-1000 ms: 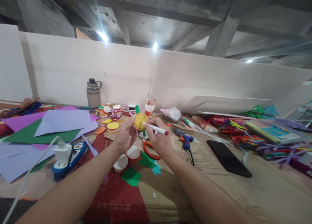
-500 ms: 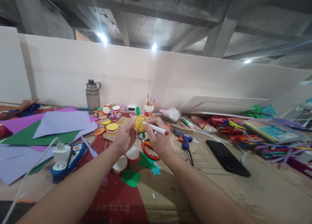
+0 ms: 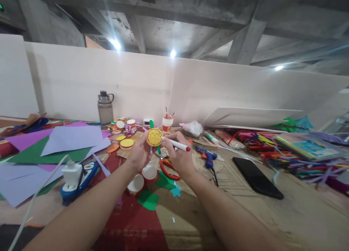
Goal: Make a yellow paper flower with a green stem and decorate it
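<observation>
My left hand (image 3: 140, 155) is closed on a round yellow disc (image 3: 154, 137) with dark lines drawn on its face. Green strips show above and below the disc. In my right hand (image 3: 178, 158) is a white marker (image 3: 178, 145) with a red end, its tip at the disc's right edge. Below my hands lie orange-handled scissors (image 3: 167, 171), partly hidden. Two white-topped round pieces (image 3: 135, 184) stand beside pieces of green paper (image 3: 148, 199) and a small blue star-like cutout (image 3: 176, 191).
A blue glue gun (image 3: 208, 158) and a black phone (image 3: 257, 177) lie to the right. At the left are coloured paper sheets (image 3: 72, 140) and a blue power strip (image 3: 79, 182). A water bottle (image 3: 105, 109) and a pen cup (image 3: 167, 123) stand at the back.
The disc has tilted, so its drawn face shows more fully. The marker tip has shifted from the middle of the disc to its right edge. The view has moved slightly.
</observation>
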Tool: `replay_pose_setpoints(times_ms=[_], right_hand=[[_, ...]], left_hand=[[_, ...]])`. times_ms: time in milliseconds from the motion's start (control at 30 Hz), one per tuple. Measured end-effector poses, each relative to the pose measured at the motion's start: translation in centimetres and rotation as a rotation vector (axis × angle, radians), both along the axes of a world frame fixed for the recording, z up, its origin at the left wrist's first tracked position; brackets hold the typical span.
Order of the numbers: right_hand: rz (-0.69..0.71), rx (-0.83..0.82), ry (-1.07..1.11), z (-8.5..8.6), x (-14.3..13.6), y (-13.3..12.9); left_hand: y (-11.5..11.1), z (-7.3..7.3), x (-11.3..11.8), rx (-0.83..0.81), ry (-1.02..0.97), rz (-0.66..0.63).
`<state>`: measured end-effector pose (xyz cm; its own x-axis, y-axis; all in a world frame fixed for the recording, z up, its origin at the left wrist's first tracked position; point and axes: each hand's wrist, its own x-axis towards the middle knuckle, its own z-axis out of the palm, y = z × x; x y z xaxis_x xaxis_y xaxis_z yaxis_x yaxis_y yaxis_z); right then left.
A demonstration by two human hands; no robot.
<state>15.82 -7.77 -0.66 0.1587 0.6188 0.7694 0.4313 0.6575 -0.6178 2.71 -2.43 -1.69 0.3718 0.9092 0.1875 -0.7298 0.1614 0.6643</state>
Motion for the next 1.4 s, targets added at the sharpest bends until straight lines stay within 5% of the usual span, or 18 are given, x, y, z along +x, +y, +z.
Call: replay_pose_setpoints(times_ms=[300, 633, 867, 1100, 1400], right_hand=[[0.003, 0.073, -0.041, -0.7, 0.7, 1.8], [-0.012, -0.291, -0.633, -4.5, 1.4, 4.4], [-0.06, -0.495, -0.874, -5.0, 0.3, 4.1], [-0.062, -0.438, -0.747, -4.0, 1.2, 4.0], [-0.143, -0.158, -0.248, -3.5, 3.7, 5.5]], left_hand=[[1.6, -0.2, -0.9, -0.073, 0.107, 0.19], [4.3, -0.8, -3.3, -0.104, 0.14, 0.282], [4.4, -0.8, -3.3, -0.094, 0.156, 0.275], [4.3, -0.8, -3.8, -0.126, 0.165, 0.271], [4.2, -0.5, -3.9, -0.18, 0.151, 0.313]])
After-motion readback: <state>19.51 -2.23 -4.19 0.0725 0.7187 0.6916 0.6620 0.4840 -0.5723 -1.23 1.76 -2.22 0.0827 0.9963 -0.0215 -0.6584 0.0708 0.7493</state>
